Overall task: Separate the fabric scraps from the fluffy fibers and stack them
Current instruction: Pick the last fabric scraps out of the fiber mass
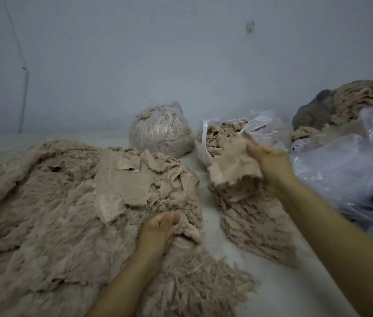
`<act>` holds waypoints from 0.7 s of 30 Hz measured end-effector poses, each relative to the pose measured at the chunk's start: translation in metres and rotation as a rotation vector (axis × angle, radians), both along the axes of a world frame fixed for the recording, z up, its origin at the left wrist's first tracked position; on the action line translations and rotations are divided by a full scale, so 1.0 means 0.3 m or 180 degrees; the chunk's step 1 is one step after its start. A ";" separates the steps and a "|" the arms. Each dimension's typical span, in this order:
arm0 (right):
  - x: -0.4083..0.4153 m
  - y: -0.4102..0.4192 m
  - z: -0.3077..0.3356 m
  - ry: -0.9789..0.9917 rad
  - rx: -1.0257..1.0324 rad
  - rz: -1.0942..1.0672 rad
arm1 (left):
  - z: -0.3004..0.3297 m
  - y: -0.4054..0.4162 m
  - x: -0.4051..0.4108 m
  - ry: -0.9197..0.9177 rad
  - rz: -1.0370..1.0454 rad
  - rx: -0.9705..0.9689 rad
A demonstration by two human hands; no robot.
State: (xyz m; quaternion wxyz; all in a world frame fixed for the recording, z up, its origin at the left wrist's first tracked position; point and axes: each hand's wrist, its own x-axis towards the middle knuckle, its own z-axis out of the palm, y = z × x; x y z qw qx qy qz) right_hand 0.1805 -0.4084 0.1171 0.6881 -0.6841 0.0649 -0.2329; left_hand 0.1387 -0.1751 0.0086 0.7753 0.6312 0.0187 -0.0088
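A white table (279, 291) stood against a pale wall (181, 53). The right hand (270, 164) gripped a beige frayed fabric scrap (233, 167) over the scrap stack (256, 223). The left hand (160, 232) pinched into the beige fluffy fiber heap (43, 225).

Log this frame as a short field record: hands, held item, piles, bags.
left hand: fingers curled into the big fluffy pile, gripping material at its right edge
right hand: holds a fabric scrap above the stack
stack: layered scraps, right of the fluffy pile, apart from it
flat scraps: several lying on the fluffy pile
tied bag: full, by the wall
open bag: holds more material
surface: white
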 end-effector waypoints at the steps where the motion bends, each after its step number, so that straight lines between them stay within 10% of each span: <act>1: 0.033 -0.039 0.032 0.0067 -0.0261 -0.0177 | -0.003 -0.005 -0.005 -0.0135 0.0005 0.0181; 5: 0.071 -0.154 0.080 0.0747 -0.2462 -0.1239 | -0.026 -0.010 -0.006 -0.0713 0.0235 0.1277; 9: -0.029 0.018 -0.049 -0.0334 -0.2516 -0.0539 | -0.041 -0.011 -0.002 -0.0862 0.0410 0.1937; 13: -0.127 0.237 -0.291 0.0618 -0.2956 0.1284 | -0.043 -0.014 -0.004 -0.0848 0.0364 0.1966; 21: -0.195 0.206 -0.331 -0.0265 -0.1914 0.1737 | -0.053 0.020 0.013 -0.1270 0.0328 0.2451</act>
